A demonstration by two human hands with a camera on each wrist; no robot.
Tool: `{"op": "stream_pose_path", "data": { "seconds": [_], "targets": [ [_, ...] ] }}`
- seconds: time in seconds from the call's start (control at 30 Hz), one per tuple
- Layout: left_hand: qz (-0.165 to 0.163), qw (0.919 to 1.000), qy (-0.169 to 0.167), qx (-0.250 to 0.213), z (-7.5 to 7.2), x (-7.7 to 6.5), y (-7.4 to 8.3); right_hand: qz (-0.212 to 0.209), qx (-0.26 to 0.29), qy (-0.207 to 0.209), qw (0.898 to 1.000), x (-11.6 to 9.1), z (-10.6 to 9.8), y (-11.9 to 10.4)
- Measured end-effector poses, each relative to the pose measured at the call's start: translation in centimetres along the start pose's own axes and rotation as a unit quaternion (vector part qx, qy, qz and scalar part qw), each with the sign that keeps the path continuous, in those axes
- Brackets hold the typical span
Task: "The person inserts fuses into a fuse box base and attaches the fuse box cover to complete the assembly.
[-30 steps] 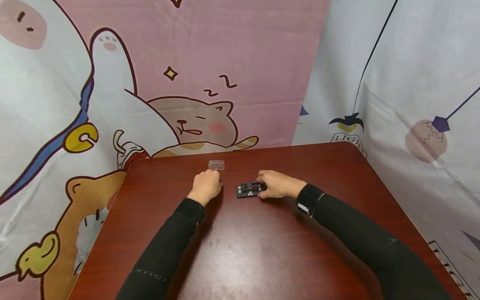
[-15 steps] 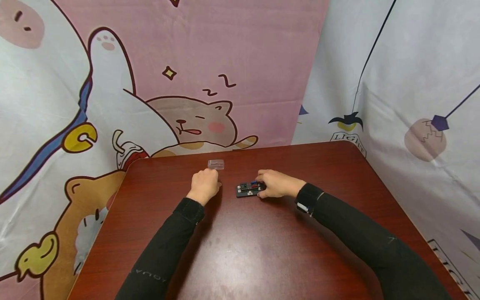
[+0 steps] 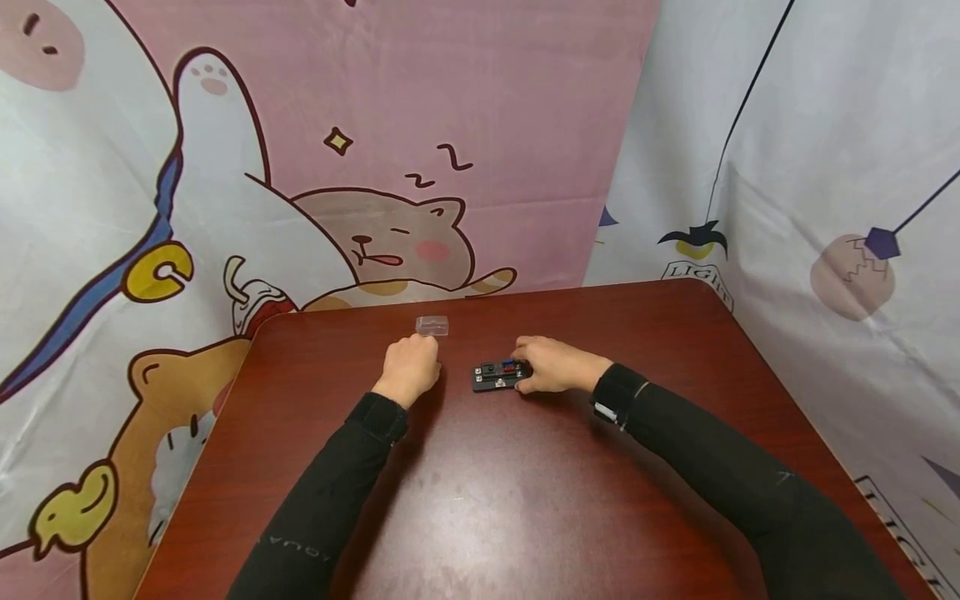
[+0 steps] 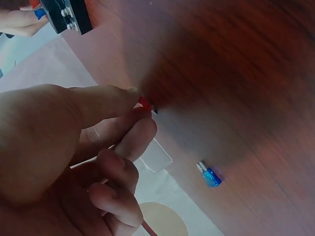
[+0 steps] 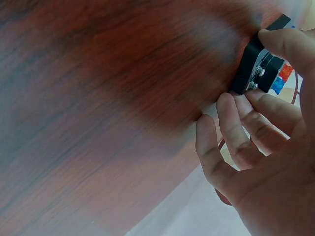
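In the left wrist view, my left hand [image 4: 110, 128] pinches a small red blade fuse [image 4: 145, 103] between thumb and index finger, just above the table. Most of that fuse is covered by the fingertips. A blue blade fuse [image 4: 210, 177] lies loose on the wood near this hand. To the right, in the head view, my right hand [image 3: 558, 367] grips the right end of a black fuse block [image 3: 491, 377], thumb on the near side and fingers on the far side. Red and blue fuses sit in the block. Screw terminals show at its end in the right wrist view.
A clear plastic cover [image 3: 432, 325] lies just beyond my left hand, close to the back of the reddish-brown table [image 3: 480, 492]. Cartoon-printed cloth [image 3: 480, 100] hangs directly behind the table and along its sides.
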State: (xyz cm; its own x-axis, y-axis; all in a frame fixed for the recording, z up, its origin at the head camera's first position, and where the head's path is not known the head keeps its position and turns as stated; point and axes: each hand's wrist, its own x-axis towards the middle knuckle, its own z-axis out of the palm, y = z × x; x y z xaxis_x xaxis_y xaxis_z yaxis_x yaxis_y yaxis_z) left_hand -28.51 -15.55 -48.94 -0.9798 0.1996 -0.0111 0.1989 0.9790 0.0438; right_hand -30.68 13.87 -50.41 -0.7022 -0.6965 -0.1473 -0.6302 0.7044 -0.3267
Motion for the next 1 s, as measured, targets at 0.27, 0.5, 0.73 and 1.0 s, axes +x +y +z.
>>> {"op": "stream_pose_path", "data": {
  "seconds": [0.27, 0.5, 0.73, 1.0],
  "targets": [
    [0.014, 0.9999, 0.0, 0.004, -0.5, -0.1, -0.3, 0.006, 0.001, -0.007, 1.0, 0.1, 0.0, 0.0],
    [0.031, 0.9993, 0.015, -0.013, -1.1, -0.1, 0.2, 0.001, 0.005, -0.005, 1.0, 0.0, -0.2, 0.0],
    [0.061, 0.9969, 0.037, -0.033, -2.0, 0.0, 1.0, 0.005, 0.002, -0.005, 1.0, 0.0, -0.1, 0.0],
    [0.121, 0.9894, 0.068, -0.043, -2.9, -0.3, 2.3, -0.003, -0.004, 0.0, 1.0, 0.0, -0.2, -0.1]
  ]
}}
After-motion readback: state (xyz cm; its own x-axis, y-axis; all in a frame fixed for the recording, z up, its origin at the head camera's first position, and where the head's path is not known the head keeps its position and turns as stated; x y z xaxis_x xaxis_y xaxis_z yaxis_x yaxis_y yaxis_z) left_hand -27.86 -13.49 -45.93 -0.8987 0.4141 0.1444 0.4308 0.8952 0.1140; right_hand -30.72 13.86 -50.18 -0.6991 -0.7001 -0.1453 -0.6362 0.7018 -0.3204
